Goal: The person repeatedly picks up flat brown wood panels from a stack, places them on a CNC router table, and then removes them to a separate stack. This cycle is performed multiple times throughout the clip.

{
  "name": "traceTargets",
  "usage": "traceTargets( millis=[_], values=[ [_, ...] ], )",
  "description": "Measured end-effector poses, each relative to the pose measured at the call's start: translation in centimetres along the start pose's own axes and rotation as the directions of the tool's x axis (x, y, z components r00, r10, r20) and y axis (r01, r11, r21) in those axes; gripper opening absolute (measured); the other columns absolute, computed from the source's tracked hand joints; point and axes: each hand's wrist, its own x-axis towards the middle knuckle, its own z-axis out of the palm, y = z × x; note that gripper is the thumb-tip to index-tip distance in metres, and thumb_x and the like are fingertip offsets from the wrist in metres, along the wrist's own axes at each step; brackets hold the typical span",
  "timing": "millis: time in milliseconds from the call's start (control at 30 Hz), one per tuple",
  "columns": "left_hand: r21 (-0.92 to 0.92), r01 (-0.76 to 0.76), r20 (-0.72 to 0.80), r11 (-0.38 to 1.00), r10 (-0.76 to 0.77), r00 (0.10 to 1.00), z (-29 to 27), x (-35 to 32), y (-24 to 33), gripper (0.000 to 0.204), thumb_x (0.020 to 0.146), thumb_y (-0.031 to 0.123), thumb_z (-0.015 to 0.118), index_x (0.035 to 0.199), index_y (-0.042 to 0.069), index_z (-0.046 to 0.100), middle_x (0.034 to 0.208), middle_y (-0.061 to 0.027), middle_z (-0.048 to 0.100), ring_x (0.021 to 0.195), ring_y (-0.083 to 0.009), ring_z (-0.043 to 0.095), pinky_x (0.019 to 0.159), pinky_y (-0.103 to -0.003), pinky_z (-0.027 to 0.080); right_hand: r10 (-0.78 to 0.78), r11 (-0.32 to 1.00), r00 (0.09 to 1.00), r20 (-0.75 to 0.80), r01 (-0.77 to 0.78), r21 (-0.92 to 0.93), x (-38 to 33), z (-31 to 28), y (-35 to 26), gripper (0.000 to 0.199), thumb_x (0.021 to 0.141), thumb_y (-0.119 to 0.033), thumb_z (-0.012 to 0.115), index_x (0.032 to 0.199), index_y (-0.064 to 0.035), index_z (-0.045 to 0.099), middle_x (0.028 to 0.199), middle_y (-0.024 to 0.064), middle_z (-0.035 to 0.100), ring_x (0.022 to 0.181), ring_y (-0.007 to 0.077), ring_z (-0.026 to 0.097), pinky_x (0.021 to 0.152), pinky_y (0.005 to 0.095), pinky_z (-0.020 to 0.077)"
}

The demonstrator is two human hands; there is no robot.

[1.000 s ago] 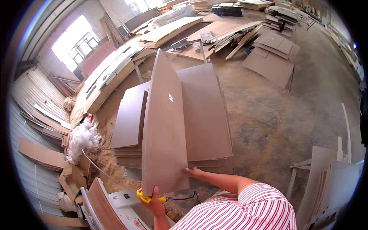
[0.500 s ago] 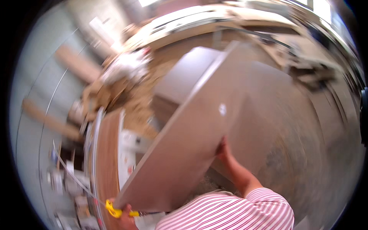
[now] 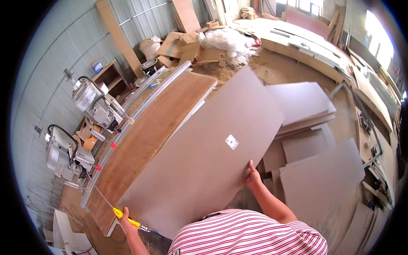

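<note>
A large grey-brown board [image 3: 204, 170] with a small white label lies slanted across my front, its far end over the brown wooden machine table [image 3: 148, 144]. My right hand [image 3: 253, 175] is closed on the board's right edge, thumb on the upper face and the other fingers hidden beneath. At the board's near left corner, my left hand [image 3: 126, 219] is closed round a yellow air blow gun [image 3: 120, 213] with a long thin nozzle pointing up and left. That hand is also against the board's corner; whether it grips the board I cannot tell.
Two motor units [image 3: 91, 100] line the table's left side beside a metal rail [image 3: 136, 110]. Stacked grey boards [image 3: 304, 100] stand on the right, with another board [image 3: 323, 174] nearer. Cardboard and plastic wrap [image 3: 231, 42] lie behind, and a long workbench [image 3: 297, 55] runs along the back.
My view has swung left, bringing the motor units into sight. The board has come round from above the stack to over the machine table, still held. The blow gun remains in my left hand.
</note>
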Motion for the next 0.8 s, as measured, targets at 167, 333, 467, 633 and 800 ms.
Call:
traceTargets(
  millis=[167,333,467,633,800],
  values=[
    [0.047,0.182,-0.124,0.982,-0.175,0.977,-2.7,10.2,-2.5,0.046,0.088,0.016,0.071,0.127,0.002,0.052,0.112,-0.0093,0.063,0.098,-0.0239,0.063,0.086,-0.037,0.052,0.13,0.974,0.991,-0.016,-0.13,-0.186,8.0,7.4,6.2,0.052,0.096,-0.038,0.061,0.132,-0.0022,0.052,0.138,0.0154,0.053,0.125,0.0316,0.051,0.108,0.0507,0.0391],
    [0.071,0.326,-0.196,0.943,-0.307,0.931,-5.8,15.9,-3.5,0.047,0.089,0.017,0.07,0.13,0.001,0.051,0.116,-0.0118,0.062,0.101,-0.0253,0.063,0.088,-0.037,0.051,0.158,0.945,0.978,-0.14,-0.191,-0.266,11.7,13.5,11.8,0.055,0.094,-0.035,0.065,0.133,0.0006,0.051,0.143,0.0169,0.048,0.127,0.0345,0.049,0.108,0.054,0.0366],
    [0.237,0.259,-0.307,0.936,-0.181,0.934,-7.8,16.6,-8.3,0.058,0.092,0.018,0.067,0.14,0.0,0.04,0.131,-0.0137,0.054,0.117,-0.0256,0.056,0.1,-0.039,0.044,0.148,0.913,0.957,-0.249,-0.229,-0.339,11.9,18.5,12.6,0.058,0.091,-0.035,0.069,0.134,0.0006,0.051,0.146,0.0176,0.044,0.133,0.0335,0.043,0.109,0.053,0.0339],
    [0.558,0.213,-0.369,0.802,0.01,0.93,-7.9,21.4,-14.6,0.071,0.09,0.019,0.068,0.146,-0.004,0.031,0.146,-0.0207,0.04,0.131,-0.033,0.044,0.11,-0.04,0.036,0.134,0.892,0.935,-0.329,-0.258,-0.372,18.6,18.8,12.2,0.056,0.093,-0.039,0.066,0.132,-0.0018,0.053,0.144,0.0163,0.047,0.13,0.0328,0.045,0.11,0.0514,0.0331],
    [0.786,0.111,-0.236,0.608,0.129,0.963,2.6,26.0,-14.1,0.046,0.084,0.029,0.071,0.123,0.007,0.061,0.118,-0.0181,0.063,0.111,-0.0342,0.059,0.095,-0.044,0.046,0.18,0.889,0.959,-0.217,-0.253,-0.381,26.0,21.9,7.6,0.058,0.093,-0.046,0.063,0.135,-0.0078,0.051,0.141,0.0117,0.051,0.128,0.0317,0.047,0.108,0.0509,0.0362]
  ],
)
